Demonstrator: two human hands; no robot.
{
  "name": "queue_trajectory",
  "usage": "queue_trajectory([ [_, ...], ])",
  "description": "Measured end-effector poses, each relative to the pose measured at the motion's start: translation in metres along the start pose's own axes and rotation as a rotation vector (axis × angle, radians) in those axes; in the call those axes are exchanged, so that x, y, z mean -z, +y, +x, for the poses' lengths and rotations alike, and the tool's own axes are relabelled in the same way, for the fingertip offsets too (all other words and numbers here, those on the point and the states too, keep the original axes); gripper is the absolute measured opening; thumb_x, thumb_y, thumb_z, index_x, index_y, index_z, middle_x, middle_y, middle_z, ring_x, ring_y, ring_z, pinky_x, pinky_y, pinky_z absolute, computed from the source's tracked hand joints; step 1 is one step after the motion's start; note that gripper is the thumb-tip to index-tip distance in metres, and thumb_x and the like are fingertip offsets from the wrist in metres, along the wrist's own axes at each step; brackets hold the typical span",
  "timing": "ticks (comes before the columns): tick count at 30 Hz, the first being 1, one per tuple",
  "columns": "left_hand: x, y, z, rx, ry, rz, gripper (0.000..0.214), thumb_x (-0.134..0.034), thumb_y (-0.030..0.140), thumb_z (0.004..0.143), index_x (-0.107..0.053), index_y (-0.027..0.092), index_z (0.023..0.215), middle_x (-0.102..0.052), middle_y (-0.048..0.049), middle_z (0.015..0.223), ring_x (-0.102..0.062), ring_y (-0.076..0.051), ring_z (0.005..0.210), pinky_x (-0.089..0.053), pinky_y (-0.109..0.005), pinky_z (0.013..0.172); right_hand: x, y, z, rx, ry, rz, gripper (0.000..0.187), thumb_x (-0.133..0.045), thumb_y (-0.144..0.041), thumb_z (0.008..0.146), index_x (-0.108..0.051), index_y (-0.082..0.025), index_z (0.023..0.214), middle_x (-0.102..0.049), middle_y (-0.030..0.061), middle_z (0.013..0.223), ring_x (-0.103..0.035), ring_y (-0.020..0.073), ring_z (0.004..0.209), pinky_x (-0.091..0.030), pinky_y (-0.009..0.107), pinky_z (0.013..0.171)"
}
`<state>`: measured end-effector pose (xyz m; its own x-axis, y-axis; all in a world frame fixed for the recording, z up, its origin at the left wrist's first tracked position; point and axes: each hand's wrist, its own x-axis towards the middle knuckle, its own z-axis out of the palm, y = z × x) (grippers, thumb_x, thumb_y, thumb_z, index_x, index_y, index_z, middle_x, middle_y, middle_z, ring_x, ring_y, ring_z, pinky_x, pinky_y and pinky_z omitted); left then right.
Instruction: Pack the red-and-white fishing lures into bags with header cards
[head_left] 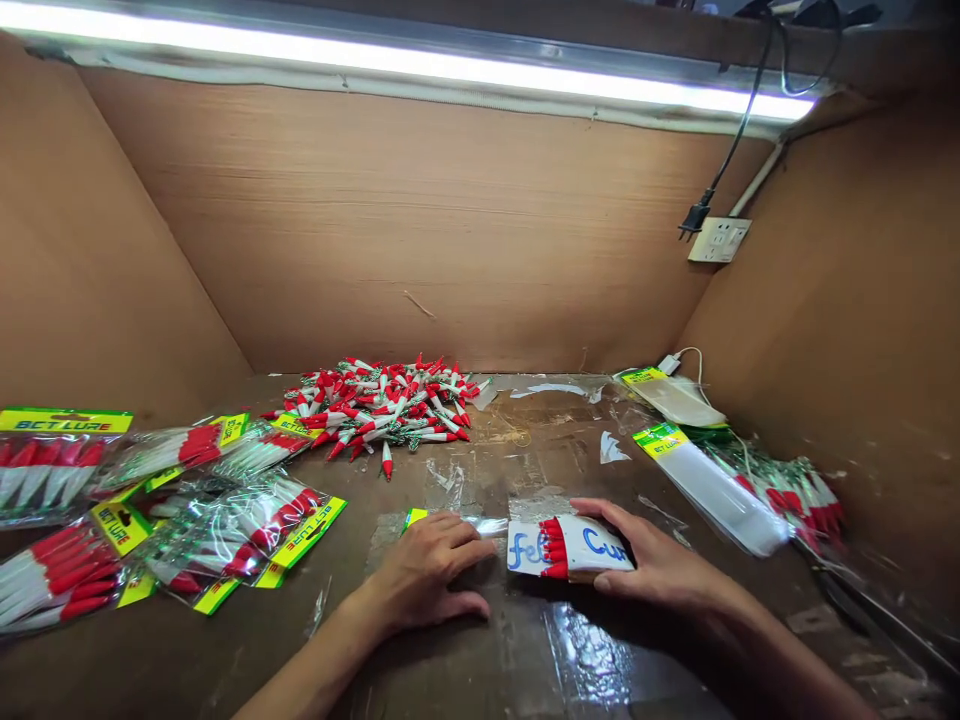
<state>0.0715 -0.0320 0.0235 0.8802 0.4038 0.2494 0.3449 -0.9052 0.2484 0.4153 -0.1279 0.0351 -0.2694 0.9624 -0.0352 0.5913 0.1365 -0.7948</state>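
Observation:
My left hand [429,568] lies flat on the table, fingers pressing a clear bag with a yellow-green header [415,517]. My right hand [651,560] grips the right end of a white card with blue handwriting [592,545], which carries a row of red-and-white lures [553,548]. The bag's open end meets the card's left edge between my hands.
A loose heap of red-and-white lures [390,405] lies at the back centre. Filled lure packs [225,520] are piled at the left. Empty bags [709,480] and more lures [802,500] sit at the right. Brown walls surround the table; a wall socket [718,240] is on the right.

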Motion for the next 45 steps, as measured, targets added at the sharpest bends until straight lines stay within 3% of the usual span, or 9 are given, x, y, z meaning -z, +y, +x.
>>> queue_trajectory([
  [9, 0.003, 0.006, -0.002, 0.014, -0.054, 0.024, 0.064, -0.066, 0.067, 0.081, -0.058, 0.026, 0.130, -0.069, -0.0089, 0.105, -0.065, -0.031, 0.096, -0.045, -0.044, 0.092, -0.027, -0.008, 0.007, 0.078, 0.011, -0.170, 0.085, -0.074, -0.030, 0.074, -0.038, -0.029, 0.150, -0.047, 0.0109, 0.148, -0.045, 0.0340, 0.133, -0.036, 0.051, 0.111],
  [16, -0.008, 0.036, 0.007, 0.186, 0.014, 0.073, 0.076, -0.063, 0.079, 0.072, -0.058, 0.022, 0.121, -0.065, -0.0118, 0.105, -0.062, -0.034, 0.093, -0.049, -0.045, 0.080, -0.058, -0.010, 0.011, 0.124, 0.073, -0.224, 0.096, -0.075, -0.033, 0.076, -0.023, -0.024, 0.156, -0.039, 0.0130, 0.154, -0.039, 0.0310, 0.138, -0.031, 0.048, 0.116],
  [19, -0.018, 0.049, 0.011, 0.251, 0.056, 0.134, 0.055, -0.065, 0.066, 0.081, -0.059, 0.022, 0.113, -0.064, -0.0102, 0.102, -0.061, -0.032, 0.091, -0.049, -0.041, 0.074, -0.066, -0.007, 0.012, 0.119, 0.111, -0.229, 0.092, -0.074, -0.036, 0.078, -0.026, -0.023, 0.155, -0.042, 0.0138, 0.151, -0.041, 0.0313, 0.137, -0.031, 0.049, 0.116],
  [23, -0.021, 0.055, 0.013, 0.335, 0.029, 0.165, 0.015, -0.049, 0.035, 0.099, -0.059, 0.024, 0.103, -0.063, -0.0036, 0.094, -0.062, -0.023, 0.081, -0.046, -0.032, 0.067, -0.070, -0.006, 0.010, 0.117, 0.127, -0.235, 0.091, -0.073, -0.035, 0.078, -0.025, -0.024, 0.155, -0.044, 0.0131, 0.148, -0.043, 0.0302, 0.134, -0.034, 0.047, 0.114],
  [27, -0.022, 0.060, 0.013, 0.438, 0.038, 0.214, 0.020, -0.042, 0.031, 0.100, -0.060, 0.024, 0.093, -0.063, -0.0027, 0.088, -0.063, -0.021, 0.071, -0.043, -0.031, 0.061, -0.072, -0.008, 0.009, 0.149, 0.133, -0.280, 0.091, -0.072, -0.032, 0.079, -0.022, -0.025, 0.156, -0.043, 0.0117, 0.149, -0.041, 0.0294, 0.136, -0.031, 0.047, 0.116],
  [31, -0.027, 0.065, 0.015, 0.396, 0.065, 0.262, 0.017, -0.047, 0.029, 0.097, -0.062, 0.024, 0.091, -0.065, -0.0043, 0.092, -0.065, -0.022, 0.076, -0.042, -0.030, 0.060, -0.074, -0.018, 0.007, 0.155, 0.117, -0.307, 0.094, -0.070, -0.030, 0.081, -0.015, -0.026, 0.157, -0.040, 0.0112, 0.152, -0.038, 0.0290, 0.138, -0.030, 0.047, 0.117],
  [37, -0.022, 0.055, 0.018, 0.509, 0.102, 0.235, 0.026, -0.041, 0.024, 0.100, -0.062, 0.022, 0.084, -0.065, -0.0032, 0.082, -0.065, -0.021, 0.067, -0.038, -0.031, 0.057, -0.076, -0.030, 0.006, 0.147, 0.097, -0.365, 0.093, -0.065, -0.032, 0.085, -0.009, -0.029, 0.159, -0.029, 0.0092, 0.159, -0.029, 0.0282, 0.145, -0.027, 0.047, 0.120],
  [43, -0.018, 0.064, 0.019, 0.473, 0.111, 0.180, 0.034, -0.059, 0.055, 0.089, -0.060, 0.022, 0.098, -0.064, -0.0052, 0.093, -0.065, -0.027, 0.078, -0.040, -0.033, 0.061, -0.079, -0.026, 0.006, 0.156, 0.106, -0.370, 0.093, -0.065, -0.031, 0.085, -0.009, -0.029, 0.158, -0.031, 0.0092, 0.158, -0.029, 0.0274, 0.145, -0.027, 0.047, 0.120],
  [45, -0.018, 0.066, 0.020, 0.460, 0.105, 0.192, 0.028, -0.061, 0.048, 0.088, -0.059, 0.023, 0.100, -0.064, -0.0046, 0.094, -0.064, -0.026, 0.077, -0.039, -0.033, 0.060, -0.079, -0.026, 0.006, 0.158, 0.106, -0.370, 0.092, -0.065, -0.030, 0.085, -0.009, -0.029, 0.158, -0.031, 0.0094, 0.158, -0.029, 0.0276, 0.145, -0.027, 0.048, 0.120],
])
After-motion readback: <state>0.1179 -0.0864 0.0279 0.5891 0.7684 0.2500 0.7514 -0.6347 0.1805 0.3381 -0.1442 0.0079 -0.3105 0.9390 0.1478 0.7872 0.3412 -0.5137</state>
